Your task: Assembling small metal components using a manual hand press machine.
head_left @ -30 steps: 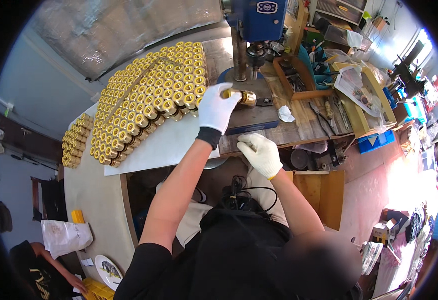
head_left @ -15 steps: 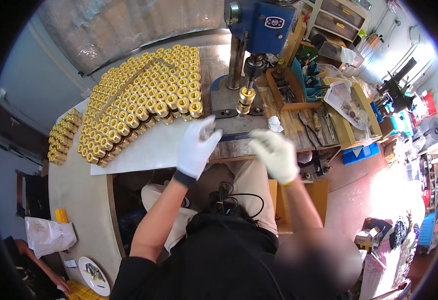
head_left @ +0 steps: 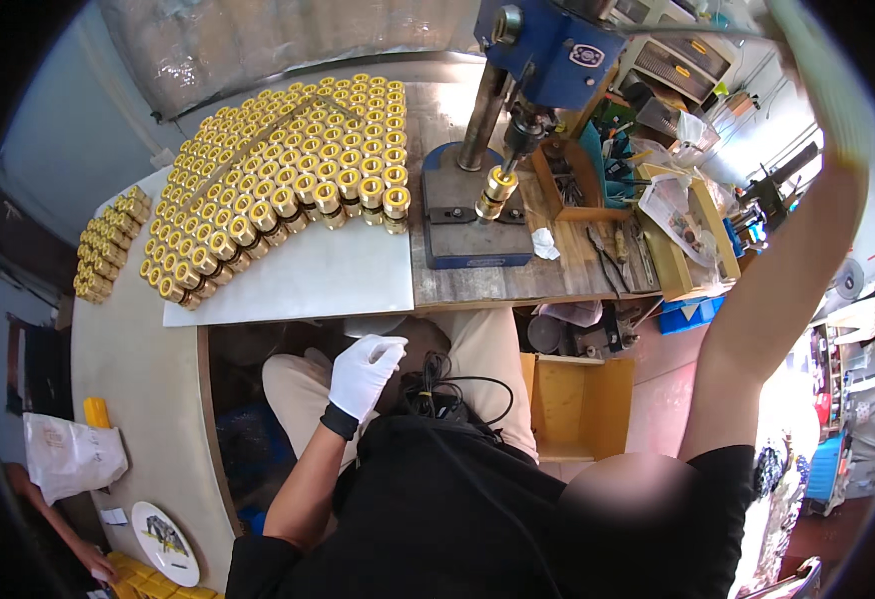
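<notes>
A: ok, head cam, what are the hands up to?

B: Left hand (head_left: 366, 374), white glove, is over the lap just below the bench edge. Fingers loosely curled, released, nothing visible in it. Right hand (head_left: 829, 95) is way up at the far right rim, at the outer end of the drill press (head_left: 542, 52) lever (head_left: 697, 32). Super blurry, so can't tell if it's actually grasping.

A: and the brass fitting (head_left: 494, 198)?

B: Upright-ish on the press base (head_left: 452, 205), right under the chuck (head_left: 529, 128). The tool's tip meets its top opening; can't tell how deep it goes, if at all.

A: what else is around?

B: Big block of brass fittings (head_left: 261, 216) standing in rows left of the press, on a white sheet (head_left: 298, 285). Crumpled white paper (head_left: 544, 244) just right of the base, then pliers (head_left: 602, 260) further right on the bench (head_left: 472, 289).
</notes>
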### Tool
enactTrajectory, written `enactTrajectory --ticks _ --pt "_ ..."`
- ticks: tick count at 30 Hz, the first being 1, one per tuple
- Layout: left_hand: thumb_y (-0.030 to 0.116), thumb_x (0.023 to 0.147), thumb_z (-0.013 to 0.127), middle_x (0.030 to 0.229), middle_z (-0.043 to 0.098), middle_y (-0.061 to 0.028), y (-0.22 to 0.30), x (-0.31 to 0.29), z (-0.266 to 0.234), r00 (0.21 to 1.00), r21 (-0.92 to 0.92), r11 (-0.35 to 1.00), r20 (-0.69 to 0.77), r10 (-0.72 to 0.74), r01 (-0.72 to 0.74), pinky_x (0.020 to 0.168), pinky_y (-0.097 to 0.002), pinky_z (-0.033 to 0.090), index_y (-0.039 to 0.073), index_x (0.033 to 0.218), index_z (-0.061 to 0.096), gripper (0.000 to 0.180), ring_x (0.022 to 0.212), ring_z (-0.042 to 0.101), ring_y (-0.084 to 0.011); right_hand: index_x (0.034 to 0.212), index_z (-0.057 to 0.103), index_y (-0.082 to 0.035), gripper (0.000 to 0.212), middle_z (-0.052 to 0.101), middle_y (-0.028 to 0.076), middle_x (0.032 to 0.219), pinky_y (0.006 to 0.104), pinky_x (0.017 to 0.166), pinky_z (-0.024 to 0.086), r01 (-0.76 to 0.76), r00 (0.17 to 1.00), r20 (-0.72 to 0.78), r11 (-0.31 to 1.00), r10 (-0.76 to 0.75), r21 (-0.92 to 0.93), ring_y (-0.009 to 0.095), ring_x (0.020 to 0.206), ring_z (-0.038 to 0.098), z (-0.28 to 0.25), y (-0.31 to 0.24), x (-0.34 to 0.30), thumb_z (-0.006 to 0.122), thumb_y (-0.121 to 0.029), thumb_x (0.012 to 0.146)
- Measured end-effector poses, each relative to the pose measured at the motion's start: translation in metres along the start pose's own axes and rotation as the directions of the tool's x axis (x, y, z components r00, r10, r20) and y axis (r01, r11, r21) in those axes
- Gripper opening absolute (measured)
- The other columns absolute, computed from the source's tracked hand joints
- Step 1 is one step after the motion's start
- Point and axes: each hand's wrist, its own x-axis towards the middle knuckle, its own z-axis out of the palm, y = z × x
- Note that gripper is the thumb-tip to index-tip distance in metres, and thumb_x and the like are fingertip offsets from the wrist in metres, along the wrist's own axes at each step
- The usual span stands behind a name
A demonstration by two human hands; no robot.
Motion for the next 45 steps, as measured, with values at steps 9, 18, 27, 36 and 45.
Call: enactTrajectory --ticks 9,18,27,36,45 --pt "0.029 0.102 0.069 0.096 0.074 -0.012 0.084 0.031 0.057 0.845 0.307 0.798 0.326 0.424 -0.518 0.083 -0.044 0.056 0.009 0.106 0.079 0.023 0.094 0.071 -0.0346 0.131 0.071 -0.006 0.037 0.075 0.021 0.101 0.0426 0.084 0.056 -0.242 0.885 0.398 0.969 0.242 -0.052 0.038 0.093 0.074 0.059 -0.044 -0.231 0.066 -0.032 0.105" --pt "0.063 0.076 0.078 0.092 0.073 -0.0068 0.257 0.109 0.252 0.043 0.091 0.01 0.369 0.928 -0.996 0.096 -0.0471 0.048 0.011 0.088 0.079 0.053 0.101 0.066 -0.0297 0.138 0.068 -0.008 0.039 0.072 0.016 0.093 0.0428 0.077 0.055 -0.299 0.805 0.579 0.931 0.127 0.211 0.032 0.079 0.069 0.085 0.033 -0.224 0.064 -0.031 0.106" --pt "0.06 0.081 0.076 0.095 0.073 -0.0096 0.219 0.134 0.251 0.077 0.114 0.025 0.472 0.878 -0.993 0.097 -0.0491 0.05 0.009 0.093 0.078 0.052 0.097 0.069 -0.0312 0.138 0.069 -0.007 0.036 0.075 0.013 0.101 0.0386 0.078 0.056 -0.525 0.838 0.425 0.717 0.342 0.458 0.026 0.08 0.069 0.165 0.047 -0.275 0.065 -0.026 0.107" --pt "0.039 0.093 0.074 0.122 0.071 -0.0135 0.14 0.13 0.053 0.624 0.551 0.349 0.454 0.636 -0.758 0.092 -0.0465 0.057 0.006 0.118 0.069 0.042 0.11 0.069 -0.0379 0.125 0.075 0.001 0.025 0.076 0.01 0.117 0.0224 0.073 0.058 -0.198 0.934 -0.103 0.733 0.343 0.651 0.011 0.086 0.069 0.103 -0.023 -0.266 0.065 0.006 0.102" --pt "0.006 0.094 0.061 0.116 0.067 -0.0108 0.105 0.191 -0.013 0.692 0.768 0.165 0.434 0.578 -0.619 0.084 -0.0474 0.059 0.012 0.123 0.067 0.031 0.1 0.071 -0.0353 0.134 0.066 0.002 0.036 0.075 0.014 0.124 0.0369 0.09 0.063 0.29 0.919 -0.288 0.956 -0.27 0.031 0.026 0.1 0.076 0.027 0.016 -0.069 0.06 0.008 0.099"
